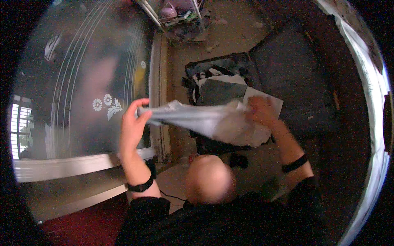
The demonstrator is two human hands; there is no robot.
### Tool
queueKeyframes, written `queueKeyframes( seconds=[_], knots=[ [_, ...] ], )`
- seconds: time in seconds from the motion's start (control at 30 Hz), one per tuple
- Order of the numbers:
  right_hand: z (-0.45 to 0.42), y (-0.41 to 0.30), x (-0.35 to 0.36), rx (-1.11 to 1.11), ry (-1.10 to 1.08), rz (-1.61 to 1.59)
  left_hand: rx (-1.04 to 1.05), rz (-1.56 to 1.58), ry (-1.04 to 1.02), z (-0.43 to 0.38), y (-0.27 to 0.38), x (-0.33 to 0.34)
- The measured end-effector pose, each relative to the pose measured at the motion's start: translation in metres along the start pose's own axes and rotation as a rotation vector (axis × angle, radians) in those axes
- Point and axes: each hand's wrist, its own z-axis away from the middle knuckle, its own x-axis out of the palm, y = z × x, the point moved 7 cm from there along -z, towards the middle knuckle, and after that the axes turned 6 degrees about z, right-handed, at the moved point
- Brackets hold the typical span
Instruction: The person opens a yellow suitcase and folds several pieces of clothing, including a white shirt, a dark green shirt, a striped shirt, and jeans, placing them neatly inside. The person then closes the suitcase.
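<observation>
A light grey and beige cloth (197, 118) is stretched between my hands, blurred by motion. My left hand (135, 123) pinches its left end between thumb and fingers. My right hand (261, 109) grips the other end, though its fingers are blurred. Below the cloth lies an open dark suitcase (217, 58), its near compartment holding folded white, black and grey-green fabric (223, 90). The dark lid (295, 73) of the suitcase lies opened out to the right.
At the left stands a glass panel (89, 80) with white flower decoration and a pale frame (158, 92). A white rack (154, 15) with a pink item is at the top. Pale fabric (366, 77) curves along the right edge. Red fabric (89, 221) lies at lower left.
</observation>
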Motion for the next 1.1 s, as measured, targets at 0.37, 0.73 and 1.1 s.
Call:
queueKeyframes(
  seconds=[0.37,0.73,1.1],
  knots=[
    [0.002,-0.083,-0.415,-0.411,1.307,-0.134,0.699,0.004,0.844,-0.083,0.143,-0.101],
    [0.09,-0.027,-0.213,-0.236,0.672,0.183,0.701,-0.149,0.428,0.014,0.054,-0.049],
    [0.088,0.055,0.055,-0.335,-0.022,0.254,0.327,-0.466,-0.276,0.065,-0.144,0.066]
  ],
)
